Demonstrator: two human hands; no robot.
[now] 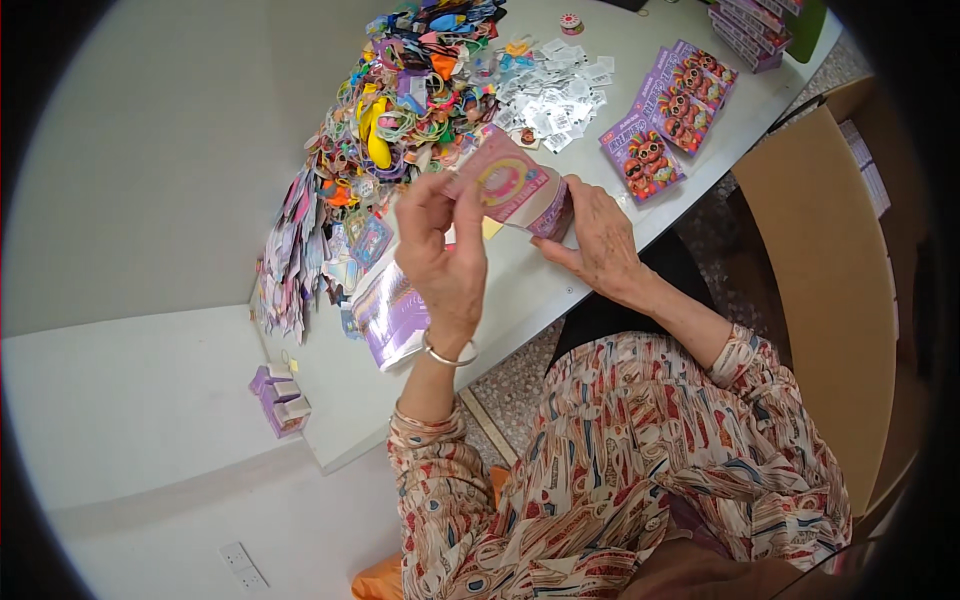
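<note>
Over the table's front part, my right hand [605,240] grips a small purple box [553,217] by its side. My left hand [445,240], a metal bangle at its wrist, pinches a pink printed packet [505,180] between thumb and fingers. The packet meets the box's upper end; whether it is partly inside cannot be made out. Just beyond lies a pile of small white printed sachets [565,90]. Below my left hand rests a stack of shiny purple cards [390,318].
A big heap of colourful small trinkets [400,110] covers the far left. Several purple boxes [690,95] lie at the right, with more boxes stacked [750,35] behind. An open cardboard carton [825,230] stands by the table's right edge. A purple box-like holder [278,400] sits at the left corner.
</note>
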